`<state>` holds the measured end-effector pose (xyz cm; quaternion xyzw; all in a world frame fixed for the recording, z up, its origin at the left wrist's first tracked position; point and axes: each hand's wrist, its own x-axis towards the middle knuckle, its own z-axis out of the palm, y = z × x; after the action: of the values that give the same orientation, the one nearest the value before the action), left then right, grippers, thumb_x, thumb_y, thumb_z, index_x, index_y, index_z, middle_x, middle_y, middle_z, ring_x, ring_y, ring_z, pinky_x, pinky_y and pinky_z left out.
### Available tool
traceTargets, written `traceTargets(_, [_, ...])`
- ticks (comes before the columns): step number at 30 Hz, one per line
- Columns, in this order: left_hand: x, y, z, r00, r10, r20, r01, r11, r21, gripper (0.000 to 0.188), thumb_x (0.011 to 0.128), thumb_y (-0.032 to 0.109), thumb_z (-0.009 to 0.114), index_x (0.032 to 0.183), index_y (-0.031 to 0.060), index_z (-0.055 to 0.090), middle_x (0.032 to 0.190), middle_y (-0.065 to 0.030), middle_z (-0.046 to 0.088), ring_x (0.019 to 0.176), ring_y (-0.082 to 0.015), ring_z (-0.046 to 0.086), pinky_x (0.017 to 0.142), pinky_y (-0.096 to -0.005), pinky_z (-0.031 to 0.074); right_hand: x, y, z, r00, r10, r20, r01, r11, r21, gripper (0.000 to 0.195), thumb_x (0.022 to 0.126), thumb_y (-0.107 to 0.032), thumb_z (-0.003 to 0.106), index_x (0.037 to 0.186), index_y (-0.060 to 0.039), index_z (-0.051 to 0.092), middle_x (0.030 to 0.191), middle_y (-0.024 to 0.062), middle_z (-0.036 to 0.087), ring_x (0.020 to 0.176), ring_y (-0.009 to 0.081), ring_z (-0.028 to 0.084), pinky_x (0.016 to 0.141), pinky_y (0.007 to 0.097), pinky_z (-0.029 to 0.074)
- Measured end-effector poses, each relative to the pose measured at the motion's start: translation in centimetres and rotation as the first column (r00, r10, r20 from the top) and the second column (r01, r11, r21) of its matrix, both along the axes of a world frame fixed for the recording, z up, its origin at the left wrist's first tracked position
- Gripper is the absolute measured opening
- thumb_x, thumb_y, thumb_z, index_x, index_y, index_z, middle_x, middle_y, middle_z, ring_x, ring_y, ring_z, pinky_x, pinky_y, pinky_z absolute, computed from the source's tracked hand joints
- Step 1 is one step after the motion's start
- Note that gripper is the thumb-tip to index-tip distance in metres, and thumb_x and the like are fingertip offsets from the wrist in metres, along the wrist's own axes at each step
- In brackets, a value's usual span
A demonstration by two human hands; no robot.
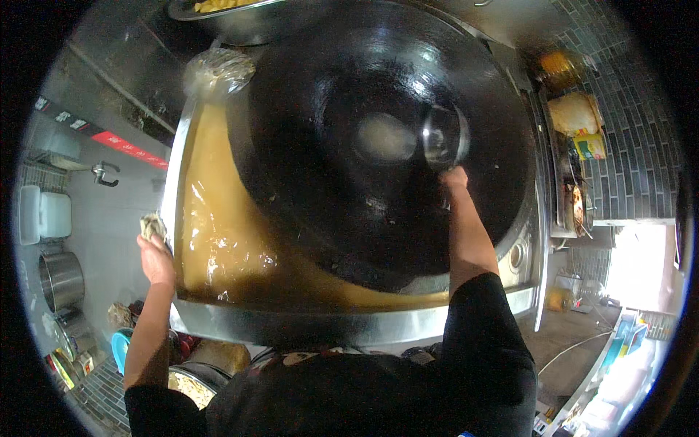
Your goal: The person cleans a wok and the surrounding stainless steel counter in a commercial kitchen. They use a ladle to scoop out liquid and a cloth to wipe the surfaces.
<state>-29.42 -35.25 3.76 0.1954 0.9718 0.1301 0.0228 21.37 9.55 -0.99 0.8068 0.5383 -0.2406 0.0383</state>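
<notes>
A very large black wok [306, 180] fills the middle, set in a metal-rimmed stove top [306, 328]. Cloudy liquid [385, 137] lies in a small pool at its bottom. My right hand [455, 177] reaches into the wok and grips a round, shiny metal bowl or scoop [464, 136], just right of the pool. Brownish-yellow liquid [213, 218] covers the stove top around the wok's left and near sides. By the left metal rim, my left hand [157, 259] holds a crumpled, light-coloured cloth [152, 225].
A clear plastic bag [218, 71] sits at the far-left corner, below a metal tray of yellow food [224, 6]. Left are a tap [104, 173] and a steel pot [61, 281]. Containers [573, 114] line the right ledge. A tub of pale pieces [191, 389] stands near my left arm.
</notes>
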Motion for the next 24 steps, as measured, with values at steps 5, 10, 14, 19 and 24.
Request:
traceTargets(5, [-0.5,0.0,-0.6,0.999,-0.03,-0.019,0.03,0.999,-0.013,0.036,0.092,0.028,0.034,0.111,-0.0026,0.035,0.096,-0.0298,0.054,0.089,-0.0449,0.051,0.076,-0.0471,0.041,-0.2,4.0,-8.1,0.999,-0.035,-0.014,0.037,0.993,0.111,0.05,0.068,-0.021,0.068,0.105,0.004,0.044,0.102,0.0227,0.059,0.094,0.0333,0.059,0.078,0.0376,0.049])
traceTargets(10, [-1.5,1.5,-2.0,0.998,-0.062,0.001,0.062,0.998,-0.031,0.037,0.091,0.028,0.035,0.112,-0.0026,0.035,0.093,-0.0298,0.055,0.086,-0.0451,0.052,0.073,-0.0476,0.041,-1.0,0.7,-16.6,0.947,0.322,-0.019,-0.322,0.943,-0.079,0.037,0.072,-0.014,0.062,0.104,-0.0023,0.048,0.082,0.0115,0.06,0.07,0.0229,0.056,0.063,0.0346,0.046])
traceTargets(14, [0.4,-0.1,0.0,0.998,0.002,-0.064,-0.004,1.0,-0.031,0.04,0.09,0.03,0.036,0.117,0.0002,0.035,0.096,-0.027,0.057,0.088,-0.0434,0.053,0.074,-0.0466,0.042,-8.0,-6.1,-8.3,0.756,0.032,-0.653,-0.273,0.923,-0.27,0.01,0.073,0.002,0.055,0.081,-0.0003,0.05,0.068,0.0101,0.056,0.044,0.0167,0.05,0.042,0.0353,0.044])
traceTargets(19, [1.1,1.8,1.6,0.999,0.023,0.034,-0.024,1.0,0.017,0.038,0.09,0.03,0.034,0.114,0.0007,0.037,0.093,-0.0259,0.059,0.085,-0.0419,0.056,0.074,-0.0471,0.044,-10.7,-11.3,0.1,0.49,-0.367,-0.791,-0.128,0.867,-0.482,0.032,0.071,0.005,0.054,0.099,-0.0002,0.04,0.059,0.0059,0.045,0.043,0.0143,0.045,0.036,0.0305,0.041])
traceTargets(24, [1.1,1.3,2.1,0.998,-0.004,0.066,0.002,1.0,0.03,0.04,0.09,0.033,0.034,0.111,-0.0005,0.039,0.092,-0.0257,0.059,0.085,-0.0402,0.057,0.075,-0.0478,0.044,-14.0,-16.7,9.8,0.525,-0.173,-0.834,-0.226,0.916,-0.332,0.04,0.071,0.005,0.056,0.106,-0.0036,0.037,0.06,0.0046,0.046,0.043,0.0128,0.045,0.036,0.0291,0.042])
